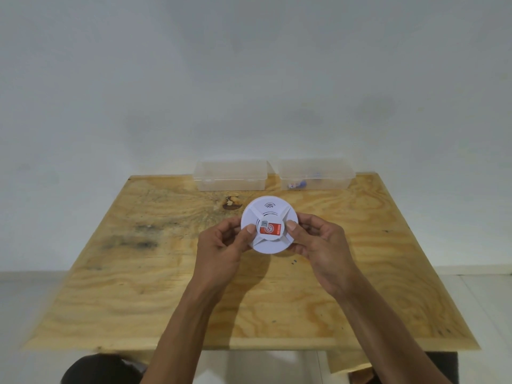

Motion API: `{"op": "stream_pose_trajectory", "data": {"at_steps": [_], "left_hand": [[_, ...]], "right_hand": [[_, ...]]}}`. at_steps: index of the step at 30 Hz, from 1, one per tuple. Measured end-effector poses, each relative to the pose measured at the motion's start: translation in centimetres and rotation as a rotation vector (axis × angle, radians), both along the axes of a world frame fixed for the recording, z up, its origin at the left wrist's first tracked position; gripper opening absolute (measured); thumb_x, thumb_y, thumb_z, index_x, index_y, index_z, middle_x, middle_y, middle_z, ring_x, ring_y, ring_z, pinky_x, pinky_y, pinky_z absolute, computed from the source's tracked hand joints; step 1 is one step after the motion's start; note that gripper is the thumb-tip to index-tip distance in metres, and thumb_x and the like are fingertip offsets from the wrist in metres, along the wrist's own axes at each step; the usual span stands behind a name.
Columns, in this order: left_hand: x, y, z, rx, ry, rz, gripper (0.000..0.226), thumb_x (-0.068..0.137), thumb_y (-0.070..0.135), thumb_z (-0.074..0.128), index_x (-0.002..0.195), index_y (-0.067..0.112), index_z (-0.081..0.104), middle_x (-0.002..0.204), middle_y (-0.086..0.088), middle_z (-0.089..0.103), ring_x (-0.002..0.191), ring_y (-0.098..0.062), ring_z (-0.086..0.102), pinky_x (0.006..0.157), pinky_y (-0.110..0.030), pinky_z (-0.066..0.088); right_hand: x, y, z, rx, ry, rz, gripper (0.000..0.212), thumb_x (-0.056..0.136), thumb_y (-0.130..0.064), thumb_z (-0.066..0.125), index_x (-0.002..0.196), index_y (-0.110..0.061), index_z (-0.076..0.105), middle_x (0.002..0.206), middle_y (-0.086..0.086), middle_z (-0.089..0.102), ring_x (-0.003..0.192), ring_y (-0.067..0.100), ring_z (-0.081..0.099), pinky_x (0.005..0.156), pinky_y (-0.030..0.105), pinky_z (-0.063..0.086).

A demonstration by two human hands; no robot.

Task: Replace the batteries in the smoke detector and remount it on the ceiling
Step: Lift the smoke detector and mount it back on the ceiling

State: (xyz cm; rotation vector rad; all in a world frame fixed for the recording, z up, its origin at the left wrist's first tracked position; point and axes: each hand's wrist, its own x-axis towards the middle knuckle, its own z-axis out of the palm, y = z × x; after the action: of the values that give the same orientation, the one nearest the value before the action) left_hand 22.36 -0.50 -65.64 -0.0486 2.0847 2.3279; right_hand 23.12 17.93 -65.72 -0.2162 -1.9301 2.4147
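A round white smoke detector with a red sticker at its centre is held above the plywood table, its front face tilted toward me. My left hand grips its left rim, thumb on the face. My right hand grips the right rim, thumb pressed near the sticker. Both sets of fingers curl behind the detector and are partly hidden.
Two clear plastic boxes stand at the table's far edge against the wall: the left box looks empty, the right box holds small blue and red items. A dark knot marks the wood behind the detector.
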Motion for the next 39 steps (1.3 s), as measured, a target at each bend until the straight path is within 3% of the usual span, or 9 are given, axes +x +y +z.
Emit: {"op": "stream_pose_trajectory", "data": {"at_steps": [18, 23, 29, 35, 39], "left_hand": [[0.3, 0.1, 0.4, 0.020, 0.010, -0.006, 0.016, 0.091, 0.009, 0.070, 0.107, 0.011, 0.075, 0.098, -0.008, 0.081, 0.093, -0.024, 0.078, 0.078, -0.031, 0.061], [0.4, 0.4, 0.7, 0.072, 0.002, -0.002, 0.015, 0.092, 0.007, 0.069, 0.106, 0.007, 0.075, 0.090, -0.005, 0.081, 0.073, -0.011, 0.075, 0.070, -0.022, 0.059], [0.4, 0.6, 1.0, 0.089, -0.011, -0.034, 0.020, 0.093, 0.005, 0.067, 0.112, 0.008, 0.073, 0.085, 0.000, 0.080, 0.070, -0.008, 0.073, 0.071, -0.022, 0.060], [0.4, 0.5, 0.9, 0.064, -0.028, -0.052, 0.029, 0.094, 0.005, 0.066, 0.122, 0.010, 0.070, 0.106, -0.007, 0.080, 0.100, -0.022, 0.076, 0.081, -0.030, 0.061], [0.3, 0.5, 0.9, 0.068, -0.049, -0.061, 0.029, 0.095, 0.005, 0.065, 0.123, 0.011, 0.070, 0.108, -0.007, 0.079, 0.104, -0.025, 0.075, 0.087, -0.036, 0.061]], "right_hand": [[0.3, 0.4, 0.8, -0.019, -0.018, 0.021, 0.022, 0.088, -0.009, 0.070, 0.109, -0.005, 0.072, 0.101, 0.017, 0.077, 0.095, 0.034, 0.074, 0.082, 0.046, 0.061], [0.6, 0.7, 0.8, -0.009, 0.016, 0.065, 0.036, 0.085, -0.003, 0.072, 0.120, -0.007, 0.067, 0.108, 0.014, 0.075, 0.100, 0.032, 0.072, 0.086, 0.048, 0.059], [0.8, 0.8, 0.6, -0.014, 0.046, 0.004, 0.045, 0.084, 0.000, 0.073, 0.127, -0.010, 0.063, 0.107, 0.012, 0.075, 0.099, 0.030, 0.073, 0.086, 0.053, 0.059], [0.8, 0.7, 0.3, -0.059, 0.032, -0.029, 0.042, 0.084, -0.004, 0.073, 0.125, -0.007, 0.066, 0.107, 0.014, 0.076, 0.100, 0.035, 0.072, 0.085, 0.053, 0.059], [0.7, 0.6, 0.2, -0.067, 0.023, -0.028, 0.041, 0.084, -0.003, 0.073, 0.124, -0.006, 0.066, 0.106, 0.013, 0.076, 0.098, 0.033, 0.073, 0.080, 0.047, 0.060]]}}
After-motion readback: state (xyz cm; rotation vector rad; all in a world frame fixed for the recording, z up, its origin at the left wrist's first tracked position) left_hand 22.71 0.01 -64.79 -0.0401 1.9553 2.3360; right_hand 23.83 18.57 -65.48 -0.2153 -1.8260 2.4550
